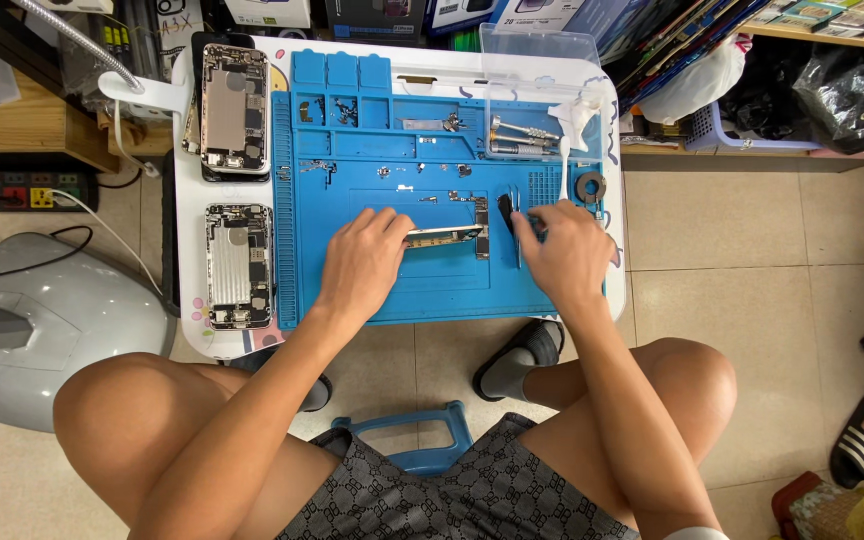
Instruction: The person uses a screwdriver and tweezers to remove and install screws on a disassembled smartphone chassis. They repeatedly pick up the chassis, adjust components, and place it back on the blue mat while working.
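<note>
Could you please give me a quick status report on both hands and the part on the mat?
Left hand steadies the long circuit board on the blue mat. Right hand grips tweezers beside it. Small screws and brackets lie near.

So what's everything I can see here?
Mat: one, blue, on the small white table.
Opened phones: two, silver, left of mat, one above the other.
Circuit board: one, mid-mat, under the left hand.
Tweezers: one pair, at the right hand.
Clear box: one, mat's top right.
Tape roll: one, black, right edge.
Power strip: one, far left.
Left hand: on board.
Right hand: at tweezers.
</note>
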